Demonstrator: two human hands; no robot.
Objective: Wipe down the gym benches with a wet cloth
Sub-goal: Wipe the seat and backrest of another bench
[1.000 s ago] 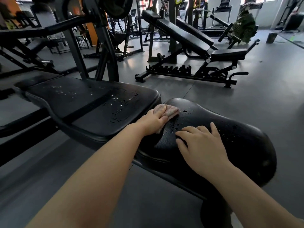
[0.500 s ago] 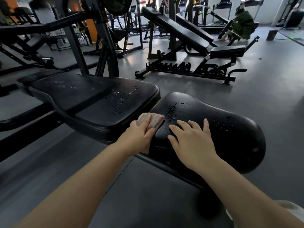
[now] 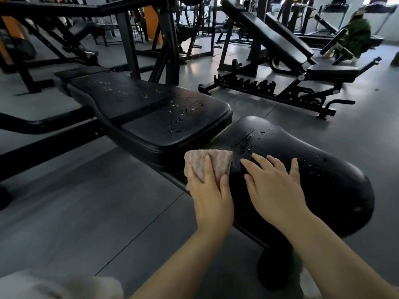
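Observation:
A black gym bench fills the middle of the head view: a long back pad [image 3: 151, 113] and, nearer me, a rounded seat pad [image 3: 319, 178], both beaded with water drops. A folded pink-and-white cloth [image 3: 203, 162] lies over the near left edge of the seat pad, by the gap between the pads. My left hand [image 3: 210, 190] presses flat on the cloth with straight fingers. My right hand [image 3: 274, 186] rests flat on the seat pad just right of the cloth, fingers spread.
Grey rubber floor [image 3: 86, 201] surrounds the bench. A rack upright [image 3: 127, 39] and frame stand right behind the back pad. An inclined adjustable bench [image 3: 280, 48] stands at the back right. More machines line the far wall, and a green heap [image 3: 356, 35] sits there.
My left hand has dragged the cloth from the top of the seat pad toward me, down over its left edge. My right hand stayed flat on the seat pad. The camera moved closer.

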